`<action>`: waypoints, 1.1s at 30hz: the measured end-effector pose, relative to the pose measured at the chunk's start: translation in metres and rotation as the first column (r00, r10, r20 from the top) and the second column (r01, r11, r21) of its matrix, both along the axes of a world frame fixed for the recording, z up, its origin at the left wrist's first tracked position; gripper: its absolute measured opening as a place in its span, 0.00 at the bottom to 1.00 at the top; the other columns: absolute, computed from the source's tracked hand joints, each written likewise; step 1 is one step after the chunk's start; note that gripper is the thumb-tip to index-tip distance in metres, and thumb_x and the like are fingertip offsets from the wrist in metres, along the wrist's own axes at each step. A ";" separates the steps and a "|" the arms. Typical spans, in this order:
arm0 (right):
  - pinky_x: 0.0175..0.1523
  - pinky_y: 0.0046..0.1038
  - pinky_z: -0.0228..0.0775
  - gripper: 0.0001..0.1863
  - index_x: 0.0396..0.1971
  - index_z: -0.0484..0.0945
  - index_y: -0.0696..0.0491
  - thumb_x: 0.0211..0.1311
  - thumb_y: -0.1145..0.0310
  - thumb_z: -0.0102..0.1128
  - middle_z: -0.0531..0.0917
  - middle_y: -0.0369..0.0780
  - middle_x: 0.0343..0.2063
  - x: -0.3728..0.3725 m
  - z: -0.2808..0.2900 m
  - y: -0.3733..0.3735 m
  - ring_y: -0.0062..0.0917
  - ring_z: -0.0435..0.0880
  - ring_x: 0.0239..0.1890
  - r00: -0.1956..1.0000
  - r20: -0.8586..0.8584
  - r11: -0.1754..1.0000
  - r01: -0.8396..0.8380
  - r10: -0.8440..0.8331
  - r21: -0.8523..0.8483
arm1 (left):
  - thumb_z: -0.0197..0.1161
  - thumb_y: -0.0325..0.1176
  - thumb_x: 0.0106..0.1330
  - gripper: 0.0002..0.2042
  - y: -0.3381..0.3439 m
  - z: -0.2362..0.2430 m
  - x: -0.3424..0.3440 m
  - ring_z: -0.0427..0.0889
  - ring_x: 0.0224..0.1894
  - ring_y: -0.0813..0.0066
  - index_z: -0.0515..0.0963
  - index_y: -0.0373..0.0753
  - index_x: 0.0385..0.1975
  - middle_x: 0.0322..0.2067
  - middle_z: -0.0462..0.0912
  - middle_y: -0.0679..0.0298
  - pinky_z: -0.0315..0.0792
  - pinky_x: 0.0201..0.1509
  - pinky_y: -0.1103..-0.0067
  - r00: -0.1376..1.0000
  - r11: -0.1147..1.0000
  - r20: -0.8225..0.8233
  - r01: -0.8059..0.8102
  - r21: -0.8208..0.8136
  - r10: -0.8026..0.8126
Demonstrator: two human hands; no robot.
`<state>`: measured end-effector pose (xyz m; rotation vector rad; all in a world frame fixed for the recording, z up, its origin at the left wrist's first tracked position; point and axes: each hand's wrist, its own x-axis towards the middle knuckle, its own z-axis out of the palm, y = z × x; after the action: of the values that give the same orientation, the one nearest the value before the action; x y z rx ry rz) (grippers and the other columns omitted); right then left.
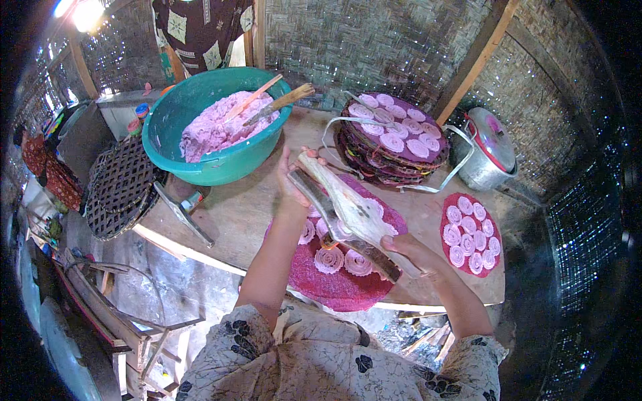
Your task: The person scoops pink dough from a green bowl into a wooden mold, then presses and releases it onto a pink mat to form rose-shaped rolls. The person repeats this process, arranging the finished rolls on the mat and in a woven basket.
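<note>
I hold a two-part wooden press, a pale bar smeared with dough above a darker bar, tilted over a pink mat. My left hand is closed around its far-left end. My right hand grips the near-right end. Under the press, pink spiral dough rounds lie on the mat; others are partly hidden by the press and my arms. An orange piece shows beneath the bars, too covered to make out fully.
A green basin of pink dough with two wooden-handled tools stands at the far left. Behind the press is a stack of round trays topped with spirals. A lidded metal pot, another spiral-covered mat and woven trays surround the table.
</note>
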<state>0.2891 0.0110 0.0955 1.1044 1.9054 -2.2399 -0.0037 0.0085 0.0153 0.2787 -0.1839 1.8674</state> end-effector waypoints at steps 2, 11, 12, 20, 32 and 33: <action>0.26 0.23 0.72 0.30 0.38 0.79 0.60 0.58 0.42 0.57 0.82 0.42 0.26 -0.001 -0.008 0.001 0.23 0.81 0.22 1.000 -0.012 0.998 -0.028 0.027 -0.054 | 0.50 0.52 0.66 0.17 -0.010 0.001 -0.002 0.77 0.36 0.61 0.75 0.45 0.33 0.29 0.78 0.65 0.75 0.41 0.66 0.998 1.000 -0.048 -0.026 0.011 0.026; 0.27 0.26 0.76 0.29 0.44 0.77 0.59 0.59 0.45 0.57 0.83 0.43 0.28 0.016 -0.035 -0.008 0.24 0.83 0.25 0.996 -0.085 0.979 0.009 -0.027 -0.204 | 0.39 0.60 0.69 0.31 -0.057 -0.028 -0.006 0.77 0.46 0.66 0.72 0.34 0.50 0.42 0.79 0.57 0.70 0.52 0.68 0.785 0.800 -0.619 -0.363 -0.479 -0.015; 0.29 0.28 0.77 0.30 0.46 0.75 0.60 0.59 0.45 0.57 0.83 0.44 0.29 0.016 -0.034 -0.015 0.25 0.83 0.26 0.989 -0.113 0.965 0.068 -0.099 -0.253 | 0.37 0.59 0.70 0.32 -0.073 -0.042 -0.002 0.77 0.49 0.67 0.72 0.34 0.51 0.43 0.79 0.57 0.69 0.53 0.69 0.625 0.738 -0.775 -0.479 -0.476 -0.093; 0.30 0.29 0.78 0.32 0.46 0.73 0.61 0.60 0.44 0.55 0.83 0.48 0.30 0.034 -0.072 -0.015 0.31 0.83 0.24 0.971 -0.164 0.922 0.103 -0.174 -0.373 | 0.42 0.42 0.72 0.20 -0.155 -0.097 0.051 0.69 0.48 0.59 0.85 0.46 0.34 0.52 0.76 0.61 0.57 0.59 0.69 -0.296 0.706 -0.883 -0.706 -0.055 -0.365; 0.33 0.32 0.78 0.32 0.48 0.71 0.61 0.61 0.44 0.53 0.82 0.50 0.32 0.045 -0.084 -0.011 0.34 0.84 0.28 0.948 -0.205 0.893 0.136 -0.244 -0.430 | 0.52 0.43 0.65 0.14 -0.153 -0.090 0.066 0.68 0.49 0.57 0.85 0.49 0.30 0.55 0.74 0.70 0.60 0.55 0.65 -0.533 0.743 -0.770 -0.659 0.119 -0.349; 0.33 0.33 0.79 0.32 0.49 0.71 0.60 0.61 0.45 0.53 0.82 0.50 0.32 0.047 -0.085 -0.010 0.34 0.84 0.28 0.945 -0.215 0.897 0.137 -0.245 -0.421 | 0.54 0.43 0.64 0.12 -0.153 -0.086 0.068 0.68 0.49 0.57 0.85 0.49 0.29 0.55 0.74 0.71 0.61 0.54 0.64 -0.575 0.745 -0.738 -0.650 0.148 -0.354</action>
<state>0.3366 0.0012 0.0105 1.0089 1.3392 -2.8417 0.0644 -0.1443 -0.0708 1.6688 2.1083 0.9402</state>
